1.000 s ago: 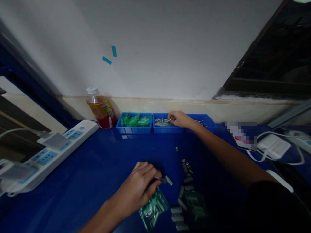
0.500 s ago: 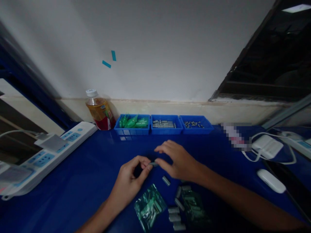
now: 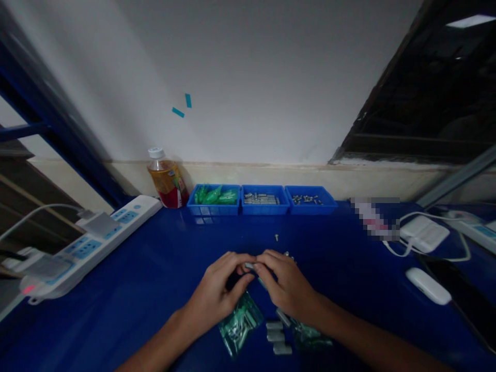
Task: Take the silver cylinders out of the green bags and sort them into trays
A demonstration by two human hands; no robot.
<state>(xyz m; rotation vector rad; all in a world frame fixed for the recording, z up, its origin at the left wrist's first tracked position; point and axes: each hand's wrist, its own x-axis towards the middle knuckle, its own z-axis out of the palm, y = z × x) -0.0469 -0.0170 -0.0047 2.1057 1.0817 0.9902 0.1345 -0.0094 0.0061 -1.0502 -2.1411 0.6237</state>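
Note:
A small grey metal cylinder [image 3: 249, 265] is pinched between the fingertips of both hands. My left hand [image 3: 221, 287] is closed on its left end. My right hand [image 3: 285, 281] is closed at its right end, where the fingers cover part of the piece. Below my left hand lies a green plastic bag [image 3: 239, 324] with metal pieces inside. Several loose metal cylinders [image 3: 275, 336] rest beside it. A second green bag [image 3: 310, 335] is partly hidden under my right forearm. One small screw [image 3: 276, 237] and a few more [image 3: 289, 255] lie behind my right hand.
Three blue bins stand along the wall: one with green bags [image 3: 217, 196], one with metal cylinders [image 3: 261, 198], one with screws [image 3: 308, 199]. A drink bottle [image 3: 167, 178] and power strip [image 3: 87, 247] are at left. A white charger [image 3: 425, 233] and white case [image 3: 428, 285] are at right.
My right hand has come down and its fingers have closed on the metal cylinder beside my left fingertips. Small screws now show on the table behind it. The view has shifted slightly.

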